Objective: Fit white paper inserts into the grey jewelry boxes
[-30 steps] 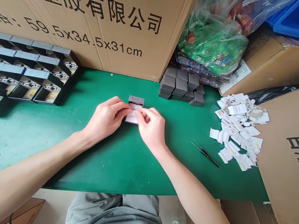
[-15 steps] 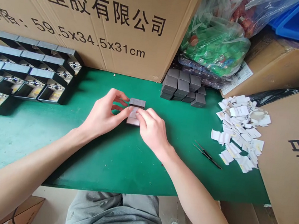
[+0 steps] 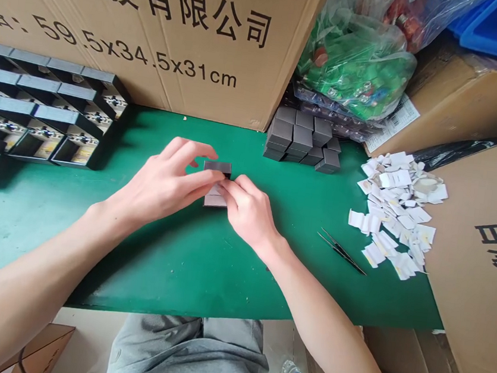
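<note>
A small dark grey box (image 3: 218, 167) with pale paper at its open middle sits on the green mat (image 3: 167, 273), just ahead of my hands. My left hand (image 3: 163, 180) reaches in from the left, its fingertips lying over the box's near side. My right hand (image 3: 248, 207) comes in from the right, its fingers pressed on the pale paper. The fingers of both hands nearly meet there and hide the middle of the box.
Several grey boxes (image 3: 292, 136) stand stacked behind my hands. Open black boxes with printed inserts (image 3: 43, 133) fill the left end. White paper scraps (image 3: 393, 209) and black tweezers (image 3: 340, 252) lie to the right. A printed carton (image 3: 114, 21) stands behind the mat.
My left hand has shifted left and its fingers have curled over the box. The box sits slightly further left, and my right fingers stay on it.
</note>
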A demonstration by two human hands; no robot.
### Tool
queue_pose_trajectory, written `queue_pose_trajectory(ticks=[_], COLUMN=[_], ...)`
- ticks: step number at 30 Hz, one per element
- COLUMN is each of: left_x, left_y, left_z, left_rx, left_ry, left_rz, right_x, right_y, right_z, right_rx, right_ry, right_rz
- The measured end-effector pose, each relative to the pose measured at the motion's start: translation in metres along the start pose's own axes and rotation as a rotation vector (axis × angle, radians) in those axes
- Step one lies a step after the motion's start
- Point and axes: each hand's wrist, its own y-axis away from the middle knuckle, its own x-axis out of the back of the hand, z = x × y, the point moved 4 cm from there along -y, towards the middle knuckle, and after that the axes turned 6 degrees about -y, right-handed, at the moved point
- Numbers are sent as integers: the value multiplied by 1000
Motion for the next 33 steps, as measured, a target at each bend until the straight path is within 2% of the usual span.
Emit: queue_pose_trajectory(ticks=[2, 5, 11, 14, 18, 20, 23, 26, 33], left_x=[0, -1, -7, -7, -6, -7, -11, -14, -16], left_y=[-1, -4, -3, 0, 4, 6, 9, 10, 11], left_z=[2, 3, 3, 3, -1, -4, -7, -6, 1], left_rx=[-30, 1, 59, 5, -109, -137, -143, -113, 56], left_ry=[-62, -93, 4, 36, 74, 87, 132, 166, 124], left_rz=[-58, -141, -259, -246, -126, -67, -52, -55, -56], right_x=[0, 2, 3, 3, 5, 7, 8, 8, 3], right_y=[0, -1, -3, -3, -4, -4, -3, -2, 0], right_z=[0, -1, -3, -5, -9, -11, -14, -17, -20], right_rx=[1, 6, -8, -14, -10, -4, 6, 8, -42], right_ry=[8, 16, 28, 31, 39, 46, 65, 99, 93], right_rz=[-3, -10, -58, -78, -108, -126, -147, -134, -39])
